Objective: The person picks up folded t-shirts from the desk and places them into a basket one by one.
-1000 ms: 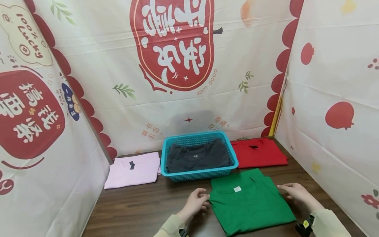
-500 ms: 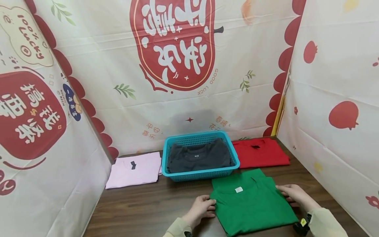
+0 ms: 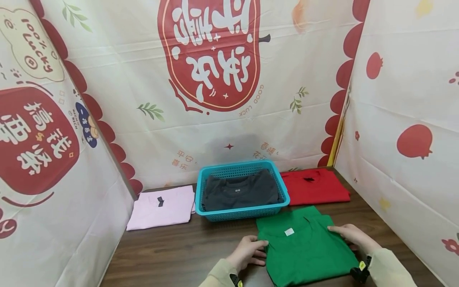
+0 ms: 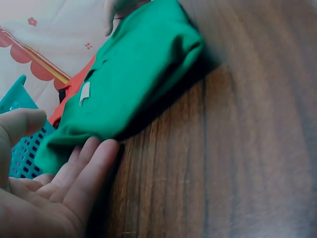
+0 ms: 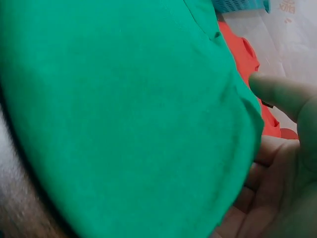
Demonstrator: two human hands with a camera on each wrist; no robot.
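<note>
A folded green T-shirt (image 3: 305, 251) with a white neck label lies on the table at front right. My left hand (image 3: 248, 252) is at its left edge. In the left wrist view its fingers (image 4: 94, 168) reach under the cloth, while the thumb (image 4: 25, 123) stays raised off it. On the opposite edge is my right hand (image 3: 353, 236). Its thumb (image 5: 277, 91) hovers beside the border in the right wrist view, and its fingers are partly hidden behind the cloth. Behind the green shirt stands a blue basket (image 3: 244, 212) holding a folded dark grey T-shirt (image 3: 240, 195).
A folded pink T-shirt (image 3: 161, 211) lies left of the basket, and a folded red T-shirt (image 3: 315, 187) lies to its right, close behind the green one. Printed cloth walls (image 3: 215, 131) enclose the brown wooden table (image 3: 161, 255) at the back and both sides.
My left hand has moved right, its fingers going from beside the green T-shirt's left edge to under it. The right hand has shifted slightly left, onto the right edge. The other shirts and basket stay put.
</note>
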